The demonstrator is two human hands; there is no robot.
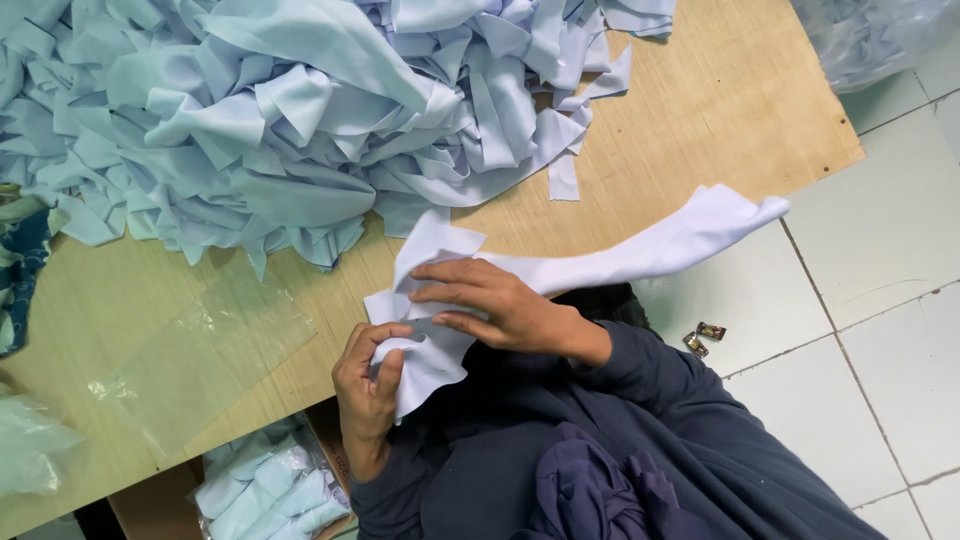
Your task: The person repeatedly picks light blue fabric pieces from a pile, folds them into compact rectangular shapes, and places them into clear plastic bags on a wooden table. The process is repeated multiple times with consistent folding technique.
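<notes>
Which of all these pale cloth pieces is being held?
The long white strip at the table's near edge: both hands grip its crumpled end, apart from the big heap.

One fabric pile (300, 110), one held fabric strip (640, 255), one clear plastic bag (205, 355), two small wrappers (703, 338), two hands (500, 305).

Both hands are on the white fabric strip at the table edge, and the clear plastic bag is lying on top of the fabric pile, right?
Not quite. In the head view the clear plastic bag lies flat on the bare wooden table, in front of the fabric pile, not on it. The rest holds: the left hand and right hand both hold the white fabric strip.
</notes>
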